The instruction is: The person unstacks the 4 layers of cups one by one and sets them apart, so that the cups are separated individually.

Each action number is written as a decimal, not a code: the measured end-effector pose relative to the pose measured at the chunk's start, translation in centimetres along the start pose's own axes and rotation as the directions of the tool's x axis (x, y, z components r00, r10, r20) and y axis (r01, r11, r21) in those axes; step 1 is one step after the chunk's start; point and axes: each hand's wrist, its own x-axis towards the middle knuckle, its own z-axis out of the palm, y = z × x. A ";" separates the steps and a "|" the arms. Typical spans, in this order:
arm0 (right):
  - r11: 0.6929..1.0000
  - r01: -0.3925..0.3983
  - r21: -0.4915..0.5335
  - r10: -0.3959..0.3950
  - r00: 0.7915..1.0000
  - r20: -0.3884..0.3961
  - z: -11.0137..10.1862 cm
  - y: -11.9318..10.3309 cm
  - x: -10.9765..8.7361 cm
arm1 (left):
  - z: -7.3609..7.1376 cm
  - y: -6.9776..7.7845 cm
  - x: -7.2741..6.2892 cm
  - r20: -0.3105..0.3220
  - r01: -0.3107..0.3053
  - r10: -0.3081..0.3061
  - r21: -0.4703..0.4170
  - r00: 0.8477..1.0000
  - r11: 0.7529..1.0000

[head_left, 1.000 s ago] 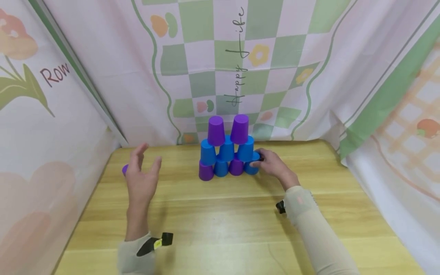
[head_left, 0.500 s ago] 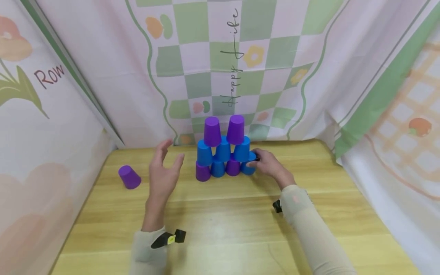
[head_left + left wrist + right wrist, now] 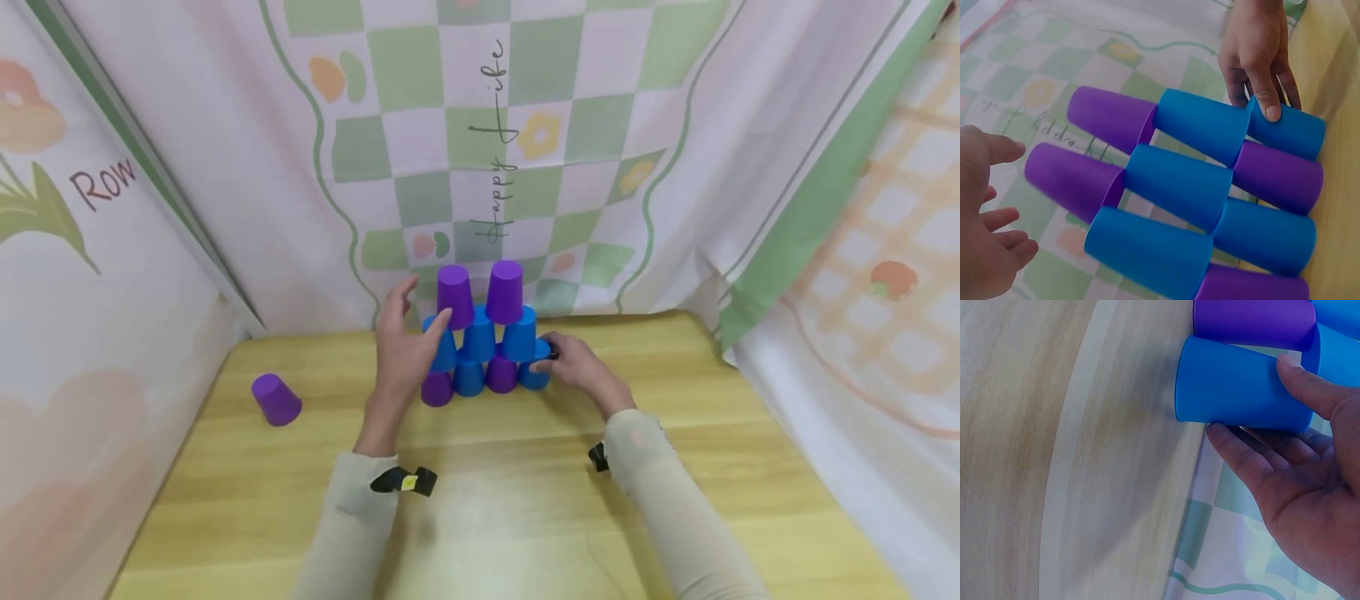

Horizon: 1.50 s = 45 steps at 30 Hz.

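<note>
The right hand [image 3: 581, 367] grips the tapered blue plastic cup [image 3: 1235, 384] at the bottom-right of an upside-down cup stack [image 3: 478, 335] on the wooden tabletop [image 3: 510, 517], apparently to brace it, while the left hand [image 3: 401, 354], fingers spread and empty, hovers beside the top-left tapered purple plastic cup [image 3: 454, 293].

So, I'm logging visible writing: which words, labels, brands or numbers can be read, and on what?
"Happy Life": sideways, on the green-and-white checked back curtain.
"Row": on the white floral left curtain.
Yellow label on black left-wrist strap: too small to read.
Purple and blue tapered cups: no text visible.
</note>
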 end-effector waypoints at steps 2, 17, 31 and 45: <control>1.000 -0.002 0.002 0.002 1.000 0.001 0.2 0.0 -0.1 | 0.7 0.1 0.4 0.022 0.002 -0.002 0.016 1.000 1.000; 1.000 -0.004 0.004 0.004 1.000 -0.017 0.2 -0.1 -0.2 | 3.2 0.7 2.5 0.104 0.115 -0.119 0.039 0.987 0.993; 1.000 0.010 -0.011 -0.010 0.999 -0.032 0.4 0.2 0.0 | 3.3 0.0 2.7 0.137 0.199 -0.203 0.044 0.969 0.979; 1.000 -0.006 0.000 0.006 0.999 -0.031 0.5 0.3 0.0 | 1.8 0.7 2.1 0.114 0.183 -0.179 -0.027 0.977 0.983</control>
